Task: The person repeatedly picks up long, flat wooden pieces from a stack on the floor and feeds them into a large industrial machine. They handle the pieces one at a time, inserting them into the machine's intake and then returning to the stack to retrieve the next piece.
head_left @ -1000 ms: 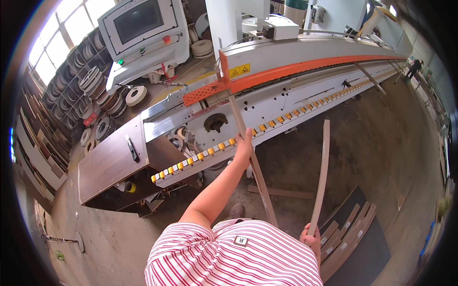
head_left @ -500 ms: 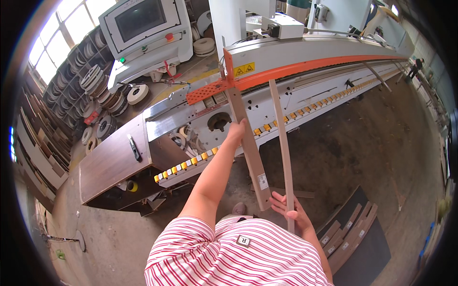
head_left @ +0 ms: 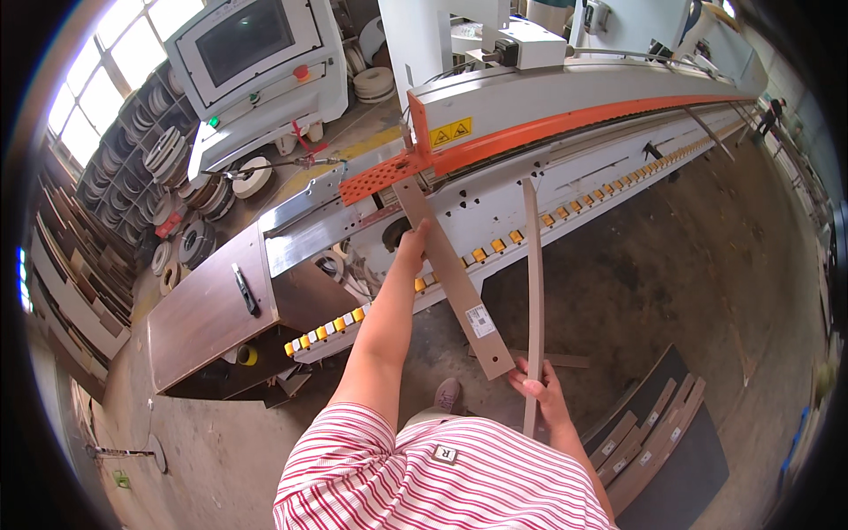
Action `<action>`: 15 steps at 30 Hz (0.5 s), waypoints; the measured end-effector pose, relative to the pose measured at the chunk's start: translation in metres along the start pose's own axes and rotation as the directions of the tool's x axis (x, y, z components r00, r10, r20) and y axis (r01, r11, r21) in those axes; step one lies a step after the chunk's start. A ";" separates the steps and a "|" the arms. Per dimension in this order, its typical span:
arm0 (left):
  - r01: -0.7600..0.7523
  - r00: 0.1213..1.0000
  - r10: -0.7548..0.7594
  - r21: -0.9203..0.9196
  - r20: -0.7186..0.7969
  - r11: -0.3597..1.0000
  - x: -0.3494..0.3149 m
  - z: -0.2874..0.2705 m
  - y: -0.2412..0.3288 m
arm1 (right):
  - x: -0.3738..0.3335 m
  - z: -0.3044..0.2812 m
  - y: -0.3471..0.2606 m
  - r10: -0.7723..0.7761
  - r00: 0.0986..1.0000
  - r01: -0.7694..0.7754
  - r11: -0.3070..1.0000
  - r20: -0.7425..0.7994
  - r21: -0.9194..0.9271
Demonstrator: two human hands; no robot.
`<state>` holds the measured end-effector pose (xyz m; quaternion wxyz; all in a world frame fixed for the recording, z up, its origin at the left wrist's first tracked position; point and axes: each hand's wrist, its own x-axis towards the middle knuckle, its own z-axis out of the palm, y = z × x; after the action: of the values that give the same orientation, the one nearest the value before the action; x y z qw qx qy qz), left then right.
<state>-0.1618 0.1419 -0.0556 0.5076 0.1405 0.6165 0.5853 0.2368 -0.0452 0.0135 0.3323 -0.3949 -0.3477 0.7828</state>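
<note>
— Brown strip (head_left: 452,269), the wide one with a pale label: where's it sitting?

— Slanting from the orange guard (head_left: 380,177) at eleven o'clock down to five. The left hand (head_left: 412,250) presses its upper part, fingers wrapped on the edge.

— And the other hand?

— The right hand (head_left: 541,391) is closed around a thinner strip (head_left: 533,291), standing nearly upright just beside the wide one's lower end.

— Behind them?

— A long edge-banding machine (head_left: 565,150) at twelve; loose boards (head_left: 649,437) on the floor at four.

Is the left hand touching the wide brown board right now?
Touching. In the head view, the left hand grips the upper edge of the wide brown board.
</note>
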 end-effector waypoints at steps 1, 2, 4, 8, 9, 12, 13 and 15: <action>-0.011 1.000 0.010 -0.031 -0.024 0.999 0.008 -0.001 -0.001 | 0.004 0.004 0.000 0.001 1.000 -0.002 0.999 0.010 0.042; 0.003 1.000 -0.004 -0.031 -0.016 1.000 0.016 -0.003 -0.002 | 0.010 0.007 -0.001 0.002 1.000 -0.004 0.996 0.021 0.084; -0.044 0.999 0.041 -0.061 -0.036 0.997 0.031 -0.017 -0.001 | 0.018 0.012 0.001 0.011 0.997 -0.019 0.992 0.074 0.121; -0.035 0.999 0.037 -0.224 0.005 0.974 0.025 0.002 0.010 | 0.031 0.021 0.003 -0.040 0.996 0.017 0.962 0.079 0.272; -0.018 0.999 0.031 -0.271 0.040 0.962 0.017 0.005 0.017 | 0.033 0.023 0.002 -0.043 0.995 0.016 0.957 0.087 0.291; 0.027 0.993 0.020 -0.374 0.120 0.927 0.015 0.002 0.029 | 0.036 0.038 -0.009 -0.048 0.992 0.004 0.932 0.113 0.364; 0.035 0.992 0.015 -0.383 0.128 0.923 0.022 -0.005 0.029 | 0.036 0.044 -0.012 -0.047 0.991 -0.005 0.921 0.125 0.390; 0.038 0.993 0.010 -0.386 0.121 0.922 0.031 -0.009 0.030 | 0.040 0.046 -0.013 -0.054 0.992 0.002 0.915 0.117 0.404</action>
<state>-0.1950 0.1682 -0.0459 0.5659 0.0682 0.4578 0.6823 0.1820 -0.0200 0.0292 0.3953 -0.2628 -0.2049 0.8560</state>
